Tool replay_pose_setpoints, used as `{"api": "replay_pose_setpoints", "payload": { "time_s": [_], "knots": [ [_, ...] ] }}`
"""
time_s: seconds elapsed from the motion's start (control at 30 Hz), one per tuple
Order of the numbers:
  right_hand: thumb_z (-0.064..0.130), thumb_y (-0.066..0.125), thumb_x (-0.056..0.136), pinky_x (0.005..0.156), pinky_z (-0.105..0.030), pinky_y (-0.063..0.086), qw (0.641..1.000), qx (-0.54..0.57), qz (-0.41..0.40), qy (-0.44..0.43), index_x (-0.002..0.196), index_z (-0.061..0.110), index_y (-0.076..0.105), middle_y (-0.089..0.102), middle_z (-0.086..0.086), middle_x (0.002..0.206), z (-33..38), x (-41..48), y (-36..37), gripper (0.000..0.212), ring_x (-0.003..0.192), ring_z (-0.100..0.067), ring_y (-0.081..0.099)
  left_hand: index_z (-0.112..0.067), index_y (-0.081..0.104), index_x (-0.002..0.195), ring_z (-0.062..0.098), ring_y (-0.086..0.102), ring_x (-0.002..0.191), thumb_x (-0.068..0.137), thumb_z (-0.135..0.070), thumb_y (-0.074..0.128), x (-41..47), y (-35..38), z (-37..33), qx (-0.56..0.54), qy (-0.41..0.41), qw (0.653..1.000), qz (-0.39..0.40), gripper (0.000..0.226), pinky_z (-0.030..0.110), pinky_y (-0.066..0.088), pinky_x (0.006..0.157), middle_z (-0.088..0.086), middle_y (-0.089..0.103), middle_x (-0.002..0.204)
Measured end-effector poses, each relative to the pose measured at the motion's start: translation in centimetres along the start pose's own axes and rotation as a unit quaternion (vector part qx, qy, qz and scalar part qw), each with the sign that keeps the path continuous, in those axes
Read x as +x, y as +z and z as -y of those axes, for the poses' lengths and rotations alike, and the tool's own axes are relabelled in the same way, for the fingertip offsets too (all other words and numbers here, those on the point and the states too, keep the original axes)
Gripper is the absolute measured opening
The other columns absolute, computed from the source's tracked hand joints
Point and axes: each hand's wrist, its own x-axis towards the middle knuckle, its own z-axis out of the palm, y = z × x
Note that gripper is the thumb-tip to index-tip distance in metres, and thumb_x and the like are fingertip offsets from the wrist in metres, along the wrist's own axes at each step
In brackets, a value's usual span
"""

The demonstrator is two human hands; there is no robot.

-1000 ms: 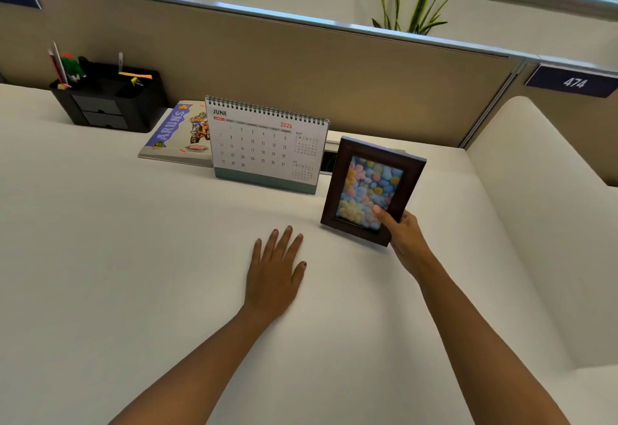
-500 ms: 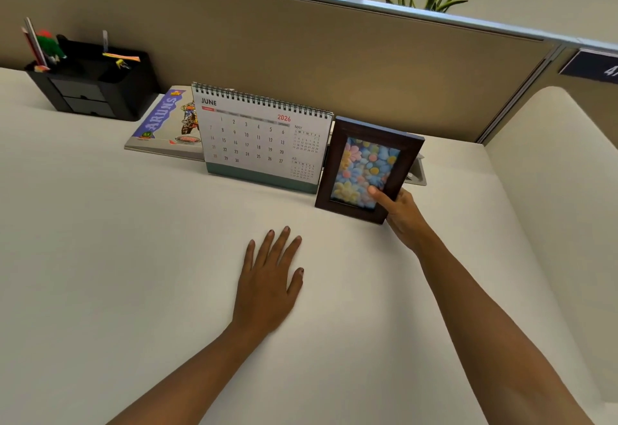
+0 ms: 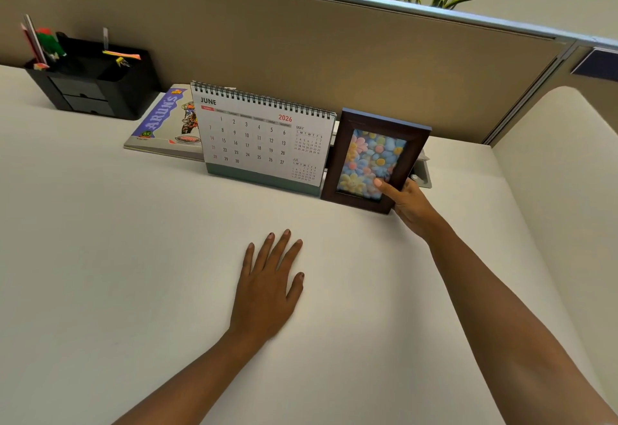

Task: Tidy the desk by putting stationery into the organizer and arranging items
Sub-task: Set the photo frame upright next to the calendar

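Observation:
A dark wooden photo frame (image 3: 413, 143) with a pastel flower picture stands upright on the white desk (image 3: 117, 257), right beside a spiral desk calendar (image 3: 261, 140) showing June. My right hand (image 3: 409, 205) grips the frame's lower right corner, thumb on the glass. My left hand (image 3: 267, 285) lies flat on the desk in front, fingers spread, holding nothing. A black organizer (image 3: 90, 80) with pens, pencils and sticky notes sits at the back left.
A book (image 3: 164, 123) lies flat behind the calendar, next to the organizer. A beige partition wall (image 3: 334, 50) closes the back of the desk. A grey metal fitting (image 3: 423, 173) shows behind the frame. A side desk (image 3: 561, 173) adjoins on the right.
My right hand has carried the photo frame away from me toward the back of the desk, until it stands next to the calendar. My left hand has stayed flat.

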Motion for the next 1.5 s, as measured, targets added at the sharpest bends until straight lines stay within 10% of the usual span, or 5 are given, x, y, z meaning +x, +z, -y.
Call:
{"api": "replay_pose_setpoints", "payload": {
  "time_s": [1.5],
  "knots": [
    [0.018,0.054,0.095,0.082,-0.012,0.051,0.975,-0.093,-0.134,-0.15,0.123,0.024,0.047,0.057,0.01,0.12,-5.1,-1.6,0.7,0.03,0.105,-0.003,0.058,-0.017,0.017,0.149,0.016,0.013,0.145,0.094,-0.045,0.028,8.4,2.6,-4.6,-0.049,0.097,0.994,-0.013,0.063,0.043,0.015,0.118,0.0,0.019,0.156]
  ]
}}
